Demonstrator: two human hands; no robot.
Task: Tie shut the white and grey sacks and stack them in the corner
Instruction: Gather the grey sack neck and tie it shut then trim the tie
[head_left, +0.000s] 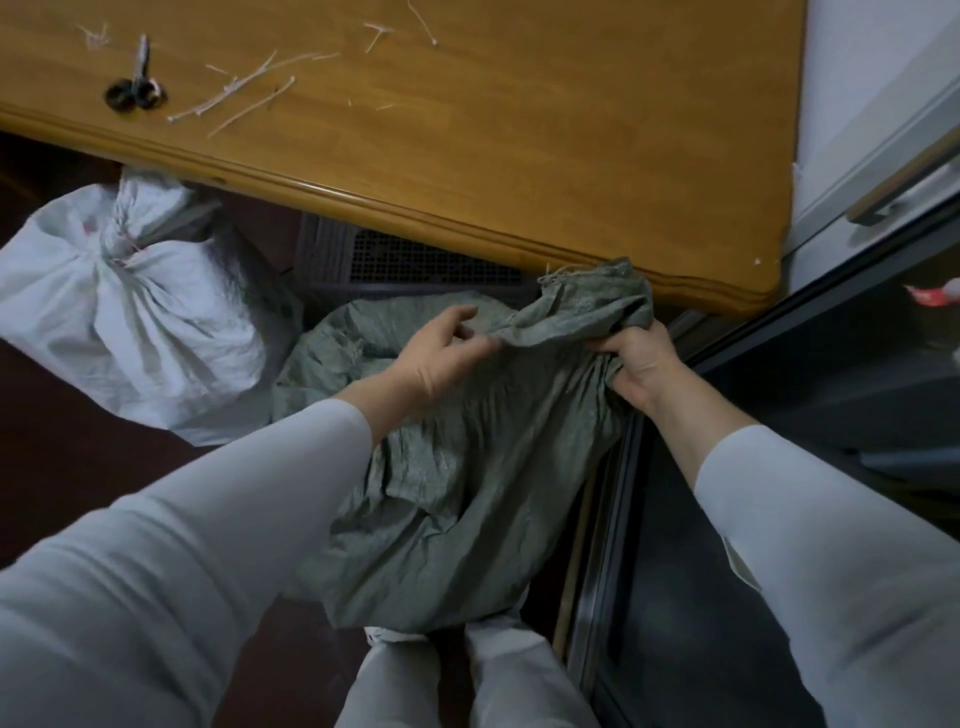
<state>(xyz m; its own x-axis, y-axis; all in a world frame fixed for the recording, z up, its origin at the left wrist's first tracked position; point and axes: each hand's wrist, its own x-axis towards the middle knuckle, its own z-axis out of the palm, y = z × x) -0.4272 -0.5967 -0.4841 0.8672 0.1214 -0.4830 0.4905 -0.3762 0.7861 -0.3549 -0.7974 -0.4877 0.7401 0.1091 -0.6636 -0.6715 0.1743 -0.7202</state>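
Observation:
A grey-green woven sack (457, 488) stands on the dark floor in front of my legs. Its gathered mouth points up toward the table's edge. My right hand (641, 366) is clenched around the neck of the sack just below the loose mouth. My left hand (441, 348) hovers over the sack's top with fingers spread, touching the cloth near the neck. To the left a white woven sack (135, 332) sits on the floor, its neck bound with string.
A wooden table (467, 130) spans the top, with scissors (136, 83) and several cut pieces of string (244, 88) on it. A dark slotted crate (410, 260) sits under the table. A dark sliding door frame (613, 519) runs along the right.

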